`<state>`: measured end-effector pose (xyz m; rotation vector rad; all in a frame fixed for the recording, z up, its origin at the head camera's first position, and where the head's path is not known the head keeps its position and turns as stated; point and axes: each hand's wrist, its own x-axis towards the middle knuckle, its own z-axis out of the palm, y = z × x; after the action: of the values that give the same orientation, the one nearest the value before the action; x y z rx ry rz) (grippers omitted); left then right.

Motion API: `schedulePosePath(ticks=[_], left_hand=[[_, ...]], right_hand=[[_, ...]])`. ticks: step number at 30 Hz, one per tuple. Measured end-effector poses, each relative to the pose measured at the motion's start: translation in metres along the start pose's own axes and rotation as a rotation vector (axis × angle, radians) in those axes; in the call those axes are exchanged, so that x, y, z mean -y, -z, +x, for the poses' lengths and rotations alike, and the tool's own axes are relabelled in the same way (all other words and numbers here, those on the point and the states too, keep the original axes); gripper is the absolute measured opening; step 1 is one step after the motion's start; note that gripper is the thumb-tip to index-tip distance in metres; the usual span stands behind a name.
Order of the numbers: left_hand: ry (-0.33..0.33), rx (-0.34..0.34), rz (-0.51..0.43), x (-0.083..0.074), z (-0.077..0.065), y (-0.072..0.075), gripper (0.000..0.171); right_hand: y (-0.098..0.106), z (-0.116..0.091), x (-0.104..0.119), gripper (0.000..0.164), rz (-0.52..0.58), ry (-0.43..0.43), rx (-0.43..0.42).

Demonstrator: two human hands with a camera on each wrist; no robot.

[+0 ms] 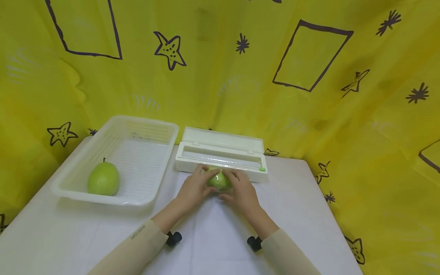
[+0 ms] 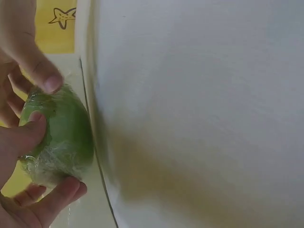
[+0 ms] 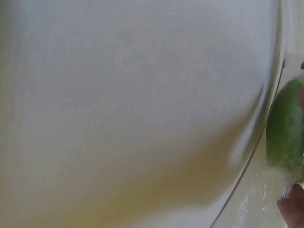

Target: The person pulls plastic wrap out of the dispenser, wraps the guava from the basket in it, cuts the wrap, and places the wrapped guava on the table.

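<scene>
Between the two hands is a green pear covered in clear plastic wrap, just in front of a white cling film box. My left hand grips its left side with curled fingers and thumb. On the other side my right hand holds it, fingertips on top and thumb below. Close up in the left wrist view, the wrap on the pear is crinkled and bunched at the lower end. Only part of the pear shows at the edge of the right wrist view.
The cling film box stands lid up at the back of the white table, with a film roll inside and a green slider at its right end. To the left, a white basket holds another pear. A yellow patterned curtain hangs behind.
</scene>
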<state>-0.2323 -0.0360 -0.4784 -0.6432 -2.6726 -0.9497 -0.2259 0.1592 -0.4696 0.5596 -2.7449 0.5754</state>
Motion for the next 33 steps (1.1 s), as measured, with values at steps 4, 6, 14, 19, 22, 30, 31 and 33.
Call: schedulePosePath(ticks=[4, 6, 14, 19, 22, 30, 31, 33], left_hand=[[0.036, -0.006, -0.004, -0.001, -0.001, -0.002, 0.063], [0.049, -0.016, -0.003, -0.002, -0.003, -0.001, 0.062], [0.112, 0.017, -0.042, 0.008, -0.007, 0.001, 0.063], [0.119, 0.042, -0.127, 0.018, 0.000, 0.004, 0.063], [0.117, 0.068, -0.123, 0.020, -0.001, 0.007, 0.062], [-0.044, 0.005, 0.148, 0.011, -0.008, 0.005, 0.063], [-0.074, -0.018, 0.178, 0.008, -0.008, 0.005, 0.062], [-0.132, -0.061, 0.204, 0.004, -0.006, 0.006, 0.063]], right_hand=[[-0.002, 0.002, 0.001, 0.081, -0.078, 0.058, -0.022], [-0.001, 0.003, 0.002, 0.077, -0.086, 0.081, -0.035], [0.001, 0.009, 0.004, 0.074, -0.097, 0.090, 0.027], [0.005, 0.025, 0.002, 0.075, -0.060, 0.005, 0.121], [0.011, 0.025, -0.004, 0.073, 0.063, -0.033, 0.169], [0.064, 0.003, -0.059, 0.027, 0.182, -0.164, -0.052], [0.070, 0.000, -0.066, 0.026, 0.151, -0.199, -0.061], [0.080, -0.002, -0.078, 0.027, 0.101, -0.257, -0.042]])
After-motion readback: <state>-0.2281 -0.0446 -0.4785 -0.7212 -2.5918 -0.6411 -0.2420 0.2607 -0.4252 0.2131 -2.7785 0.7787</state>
